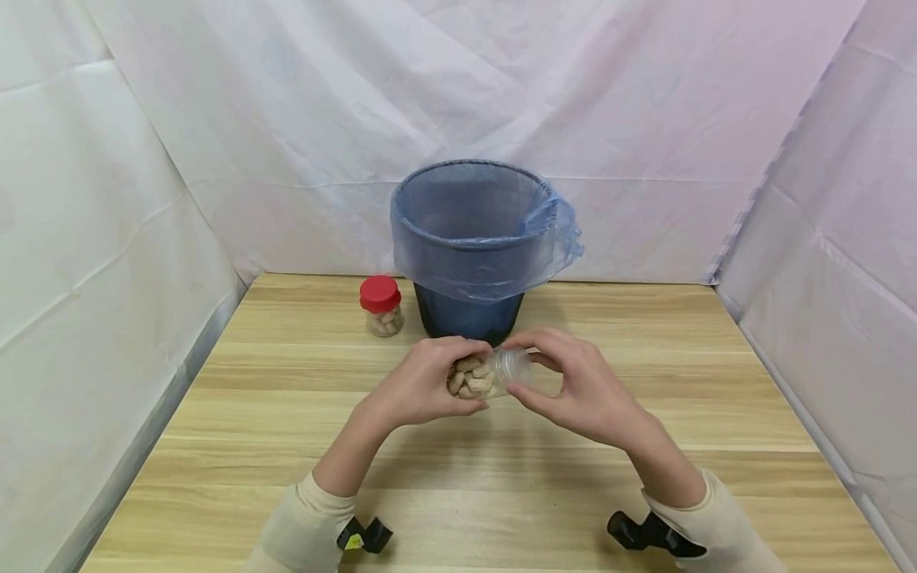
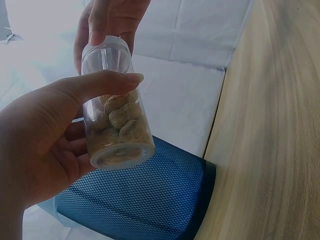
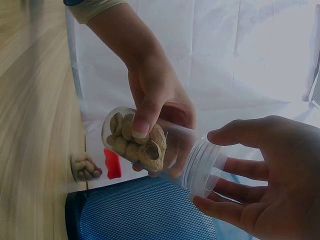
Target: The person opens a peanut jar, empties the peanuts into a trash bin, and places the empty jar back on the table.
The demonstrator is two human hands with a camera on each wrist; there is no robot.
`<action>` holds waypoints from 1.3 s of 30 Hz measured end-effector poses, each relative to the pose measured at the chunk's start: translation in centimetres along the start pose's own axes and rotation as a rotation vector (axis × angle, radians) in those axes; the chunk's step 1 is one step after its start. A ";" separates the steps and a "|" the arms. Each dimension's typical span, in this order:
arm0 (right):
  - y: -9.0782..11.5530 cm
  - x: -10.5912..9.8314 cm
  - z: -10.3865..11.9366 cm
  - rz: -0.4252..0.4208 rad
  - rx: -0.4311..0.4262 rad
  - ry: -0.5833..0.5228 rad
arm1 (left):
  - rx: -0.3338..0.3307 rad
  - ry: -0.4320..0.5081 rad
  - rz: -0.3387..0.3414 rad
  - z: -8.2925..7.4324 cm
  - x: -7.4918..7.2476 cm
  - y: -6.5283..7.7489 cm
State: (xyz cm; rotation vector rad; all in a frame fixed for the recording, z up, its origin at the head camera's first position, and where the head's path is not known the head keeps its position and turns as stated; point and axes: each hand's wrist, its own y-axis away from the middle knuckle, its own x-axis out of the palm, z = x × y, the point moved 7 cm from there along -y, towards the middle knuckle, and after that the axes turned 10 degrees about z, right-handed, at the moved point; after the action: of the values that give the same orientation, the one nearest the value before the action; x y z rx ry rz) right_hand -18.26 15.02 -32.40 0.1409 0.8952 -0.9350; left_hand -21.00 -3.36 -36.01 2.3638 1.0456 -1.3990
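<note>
A clear plastic jar of unshelled peanuts is held sideways above the table, in front of the bin. My left hand grips its body, the thumb across the side in the left wrist view. The ribbed, see-through mouth end points right. Around that end curl the thumb and fingers of my right hand. Whether a clear cap sits there or bare threads, I cannot tell. The peanuts lie toward the base of the jar, on the left-hand side.
Behind the hands stands a blue mesh bin, lined with a thin blue plastic bag. Left of it is a second jar of peanuts with a red lid. White sheets surround the wooden table.
</note>
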 end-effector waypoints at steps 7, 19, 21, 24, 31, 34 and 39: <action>0.0 0.0 0.0 0.000 -0.003 0.011 | -0.006 0.001 0.004 0.1 0.0 0.0; 0.1 -0.4 0.0 -0.014 -0.003 0.009 | -0.006 0.014 0.001 0.2 -0.1 0.0; 0.1 -0.5 0.0 -0.016 -0.002 0.009 | -0.001 0.016 -0.003 0.2 -0.1 0.0; 0.1 -0.6 0.0 -0.020 0.001 0.009 | 0.003 0.019 -0.008 0.3 -0.2 0.0; 0.2 -0.7 -0.1 -0.023 0.003 0.005 | -0.001 0.023 -0.008 0.3 -0.3 0.0; 0.1 -0.8 -0.1 -0.024 -0.003 0.008 | -0.004 0.027 -0.006 0.3 -0.4 0.0; 0.1 -1.1 -0.3 -0.034 -0.020 -0.011 | 0.002 0.038 -0.020 0.4 -0.4 0.0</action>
State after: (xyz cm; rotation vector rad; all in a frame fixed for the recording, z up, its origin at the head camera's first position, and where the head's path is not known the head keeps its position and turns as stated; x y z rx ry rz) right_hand -18.62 15.91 -31.85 0.1036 0.8992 -0.9573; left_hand -21.40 -3.80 -35.89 2.3972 1.0812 -1.3679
